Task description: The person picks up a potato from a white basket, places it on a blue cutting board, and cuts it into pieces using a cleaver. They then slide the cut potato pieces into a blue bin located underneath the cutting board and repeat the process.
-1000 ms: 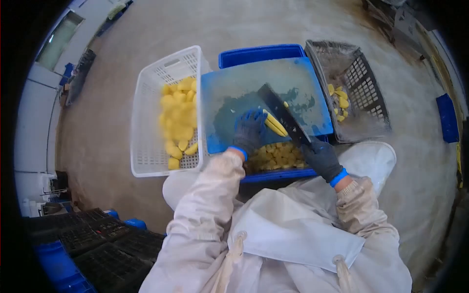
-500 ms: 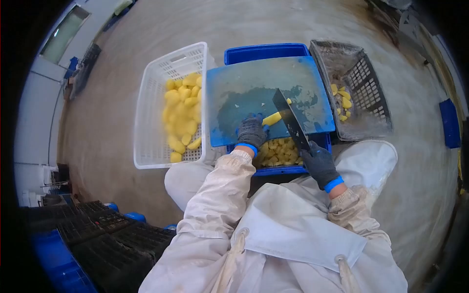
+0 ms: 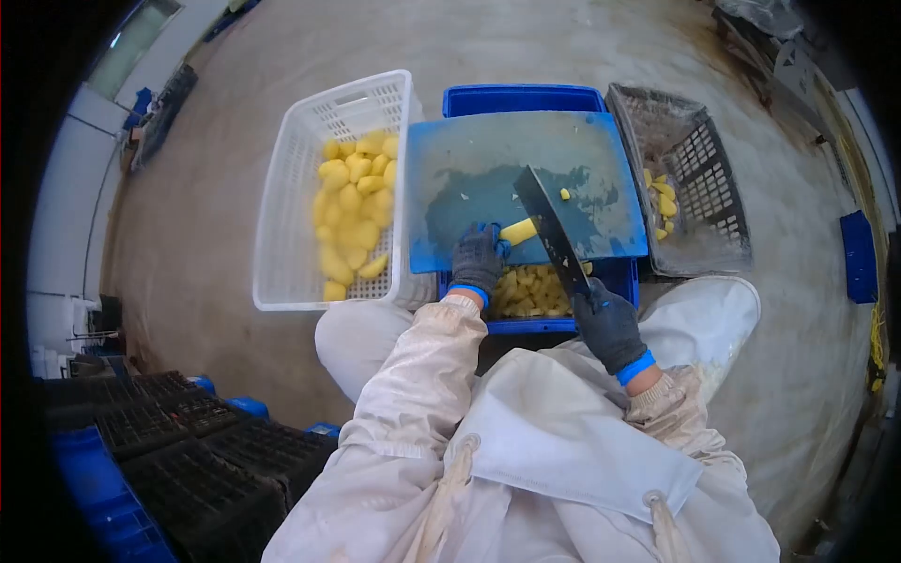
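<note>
My left hand (image 3: 480, 255), in a dark glove with a blue band, has its fingers closed at the left end of a yellow potato piece (image 3: 518, 233) on the blue cutting board (image 3: 469, 141). My right hand (image 3: 608, 328), gloved the same way, is wrapped round the handle of a wide knife (image 3: 552, 228). The blade slants up and left over the board, beside the right end of the piece. A small yellow bit (image 3: 565, 194) lies right of the blade. Below the board's near edge, cut chunks (image 3: 530, 293) fill a blue bin (image 3: 535, 327).
A white crate (image 3: 272, 220) of peeled potatoes (image 3: 352, 202) stands at the left. At the right is a dark, dirty crate (image 3: 680, 263) with some yellow pieces (image 3: 664, 202). Black crates (image 3: 206, 469) are stacked at the lower left.
The view has shifted slightly. The small yellow bit now lies apart from the blade, on its right. My left hand and the knife remain close to the potato piece.
</note>
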`<state>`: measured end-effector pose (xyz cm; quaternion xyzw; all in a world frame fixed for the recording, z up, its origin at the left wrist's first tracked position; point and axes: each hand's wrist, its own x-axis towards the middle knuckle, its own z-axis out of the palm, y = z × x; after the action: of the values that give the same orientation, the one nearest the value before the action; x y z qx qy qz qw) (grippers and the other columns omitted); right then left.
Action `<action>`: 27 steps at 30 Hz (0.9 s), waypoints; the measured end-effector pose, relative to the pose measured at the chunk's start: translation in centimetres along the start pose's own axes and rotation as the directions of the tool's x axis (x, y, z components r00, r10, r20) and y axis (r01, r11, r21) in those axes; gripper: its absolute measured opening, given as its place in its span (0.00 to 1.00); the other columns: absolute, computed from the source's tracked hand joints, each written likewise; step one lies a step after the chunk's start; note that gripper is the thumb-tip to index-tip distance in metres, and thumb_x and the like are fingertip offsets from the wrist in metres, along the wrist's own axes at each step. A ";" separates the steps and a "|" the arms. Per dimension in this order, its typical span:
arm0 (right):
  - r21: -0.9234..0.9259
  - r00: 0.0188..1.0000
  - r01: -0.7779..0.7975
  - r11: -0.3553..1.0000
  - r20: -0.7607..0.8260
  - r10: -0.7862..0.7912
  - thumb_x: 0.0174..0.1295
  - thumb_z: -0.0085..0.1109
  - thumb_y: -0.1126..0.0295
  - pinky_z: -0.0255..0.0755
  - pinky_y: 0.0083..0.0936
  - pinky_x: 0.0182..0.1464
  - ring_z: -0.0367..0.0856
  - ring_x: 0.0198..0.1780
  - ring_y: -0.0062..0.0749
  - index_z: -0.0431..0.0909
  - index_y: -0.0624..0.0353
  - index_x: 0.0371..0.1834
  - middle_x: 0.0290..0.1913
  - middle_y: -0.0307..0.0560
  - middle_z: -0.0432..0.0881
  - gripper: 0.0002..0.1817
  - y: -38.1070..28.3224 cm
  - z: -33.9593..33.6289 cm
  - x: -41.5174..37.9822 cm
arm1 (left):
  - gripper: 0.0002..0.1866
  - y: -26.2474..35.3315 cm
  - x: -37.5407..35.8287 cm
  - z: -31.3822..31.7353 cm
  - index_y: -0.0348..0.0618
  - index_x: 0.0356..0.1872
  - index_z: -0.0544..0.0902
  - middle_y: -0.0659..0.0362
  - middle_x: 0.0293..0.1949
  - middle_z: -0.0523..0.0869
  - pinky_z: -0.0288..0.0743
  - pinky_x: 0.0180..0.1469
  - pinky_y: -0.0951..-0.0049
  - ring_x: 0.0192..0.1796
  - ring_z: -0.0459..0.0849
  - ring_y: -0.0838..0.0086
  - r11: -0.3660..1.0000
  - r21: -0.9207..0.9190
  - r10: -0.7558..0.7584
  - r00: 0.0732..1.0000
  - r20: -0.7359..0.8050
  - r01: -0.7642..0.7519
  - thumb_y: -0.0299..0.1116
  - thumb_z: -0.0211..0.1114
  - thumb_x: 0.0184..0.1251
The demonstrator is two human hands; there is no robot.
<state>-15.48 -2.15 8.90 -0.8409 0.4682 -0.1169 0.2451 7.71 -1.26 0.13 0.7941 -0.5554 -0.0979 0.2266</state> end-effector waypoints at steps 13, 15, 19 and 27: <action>0.418 0.974 -0.193 0.887 -0.026 0.225 0.62 0.51 0.60 0.72 0.42 0.33 0.79 0.29 0.54 0.76 0.60 0.39 0.24 0.56 0.79 0.14 5.6 -0.9 -1.0 | 0.19 -5.1 3.0 0.0 0.47 0.53 0.78 0.47 0.51 0.79 0.70 0.57 0.59 0.53 0.77 0.51 0.957 -0.263 0.091 0.989 -0.119 -0.119 0.31 0.58 0.58; 0.454 0.922 -0.357 0.816 0.028 0.387 0.61 0.54 0.61 0.71 0.39 0.30 0.79 0.26 0.52 0.76 0.61 0.41 0.25 0.56 0.80 0.14 7.2 -2.3 -1.1 | 0.19 -5.9 3.7 0.8 0.47 0.53 0.78 0.47 0.52 0.79 0.70 0.57 0.60 0.54 0.77 0.50 0.924 -0.297 0.157 0.949 -0.275 -0.239 0.29 0.57 0.58; 0.651 0.864 -0.464 0.601 0.184 0.468 0.61 0.55 0.63 0.71 0.39 0.29 0.79 0.26 0.50 0.76 0.61 0.40 0.29 0.60 0.80 0.13 5.4 -4.1 -1.2 | 0.19 -5.4 3.8 0.3 0.48 0.53 0.77 0.48 0.50 0.79 0.70 0.56 0.58 0.52 0.77 0.51 0.963 -0.258 0.050 0.994 -0.101 -0.074 0.32 0.59 0.58; 0.208 0.983 -0.076 0.975 0.182 0.038 0.62 0.52 0.62 0.71 0.40 0.29 0.79 0.25 0.48 0.74 0.60 0.39 0.20 0.52 0.78 0.12 0.7 0.3 -1.2 | 0.16 -1.2 -0.5 -0.9 0.47 0.46 0.80 0.51 0.43 0.82 0.70 0.52 0.56 0.48 0.78 0.53 0.999 -0.046 -0.015 1.000 -0.018 0.014 0.39 0.63 0.58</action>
<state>-16.50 -1.38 8.27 -0.8027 0.4534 -0.0846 0.3781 8.88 -0.27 0.31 0.7936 -0.5450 -0.1050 0.2491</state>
